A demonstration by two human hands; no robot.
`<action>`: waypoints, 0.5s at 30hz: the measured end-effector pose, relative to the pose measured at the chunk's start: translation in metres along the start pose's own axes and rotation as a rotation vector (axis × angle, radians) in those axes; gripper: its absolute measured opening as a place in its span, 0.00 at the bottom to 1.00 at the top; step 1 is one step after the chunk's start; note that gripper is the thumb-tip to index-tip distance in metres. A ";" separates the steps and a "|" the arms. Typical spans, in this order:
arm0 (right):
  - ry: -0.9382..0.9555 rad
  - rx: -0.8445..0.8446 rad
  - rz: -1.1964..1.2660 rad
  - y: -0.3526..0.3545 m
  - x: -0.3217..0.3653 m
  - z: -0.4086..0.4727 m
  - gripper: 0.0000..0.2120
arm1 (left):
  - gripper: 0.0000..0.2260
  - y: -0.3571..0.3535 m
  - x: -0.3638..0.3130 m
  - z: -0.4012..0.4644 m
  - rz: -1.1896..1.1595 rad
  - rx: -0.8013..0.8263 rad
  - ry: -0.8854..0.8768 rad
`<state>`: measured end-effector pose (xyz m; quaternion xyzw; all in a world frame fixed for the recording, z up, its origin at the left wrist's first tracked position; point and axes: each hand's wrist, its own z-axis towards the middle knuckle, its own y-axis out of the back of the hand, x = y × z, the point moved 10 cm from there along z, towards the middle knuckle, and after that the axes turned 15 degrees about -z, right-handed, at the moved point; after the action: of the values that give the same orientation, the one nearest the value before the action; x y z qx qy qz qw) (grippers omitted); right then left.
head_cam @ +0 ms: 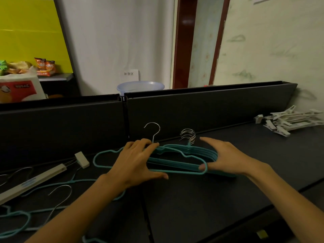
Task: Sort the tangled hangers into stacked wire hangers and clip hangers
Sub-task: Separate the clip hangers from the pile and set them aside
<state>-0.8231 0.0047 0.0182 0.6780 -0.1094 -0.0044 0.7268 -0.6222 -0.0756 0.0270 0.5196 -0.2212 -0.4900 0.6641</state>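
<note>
A stack of teal wire hangers (192, 152) with bunched silver hooks lies on the dark table (210, 199). One more teal hanger (103, 156) lies on top, shifted left, with its hook standing up. My left hand (135, 163) rests flat across this hanger, fingers near its neck. My right hand (226, 156) is open at the stack's right end, and its thumb touches the top hanger's end loop. White clip hangers (289, 121) are piled at the far right. Another white clip hanger (36, 180) lies at the left among loose teal hangers (15, 220).
A dark partition wall (192, 109) runs along the back of the table. Behind it stand a pale blue basin (140, 86), a paper pack and snack bags on a shelf (43, 67). A seam divides the tabletop near the middle.
</note>
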 end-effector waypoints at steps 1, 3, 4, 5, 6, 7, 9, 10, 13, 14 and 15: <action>-0.030 -0.014 -0.030 0.007 -0.012 -0.007 0.50 | 0.49 -0.006 -0.007 0.007 -0.018 0.030 -0.009; -0.097 -0.040 -0.072 0.019 -0.036 -0.020 0.46 | 0.47 -0.016 -0.021 0.021 -0.048 0.058 -0.034; -0.133 -0.044 -0.082 0.024 -0.049 -0.029 0.44 | 0.46 -0.021 -0.030 0.030 -0.063 0.063 -0.054; -0.170 -0.045 -0.088 0.028 -0.061 -0.038 0.43 | 0.45 -0.025 -0.037 0.038 -0.077 0.067 -0.070; -0.204 -0.052 -0.095 0.032 -0.072 -0.047 0.42 | 0.44 -0.030 -0.044 0.046 -0.089 0.076 -0.080; -0.238 -0.064 -0.101 0.035 -0.083 -0.055 0.41 | 0.44 -0.035 -0.051 0.054 -0.096 0.087 -0.086; -0.289 -0.089 -0.105 0.040 -0.099 -0.070 0.38 | 0.44 -0.046 -0.062 0.068 -0.103 0.126 -0.084; -0.308 -0.096 -0.105 0.040 -0.106 -0.076 0.37 | 0.45 -0.053 -0.065 0.074 -0.110 0.154 -0.075; -0.341 -0.093 -0.080 0.037 -0.123 -0.091 0.35 | 0.46 -0.070 -0.070 0.083 -0.145 0.224 -0.053; -0.343 -0.095 -0.067 0.036 -0.127 -0.094 0.34 | 0.46 -0.074 -0.072 0.084 -0.155 0.234 -0.054; -0.343 -0.095 -0.060 0.035 -0.130 -0.095 0.34 | 0.46 -0.076 -0.073 0.085 -0.165 0.237 -0.054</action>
<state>-0.9395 0.1215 0.0277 0.6351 -0.2110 -0.1468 0.7284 -0.7536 -0.0501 0.0043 0.5974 -0.2521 -0.5273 0.5492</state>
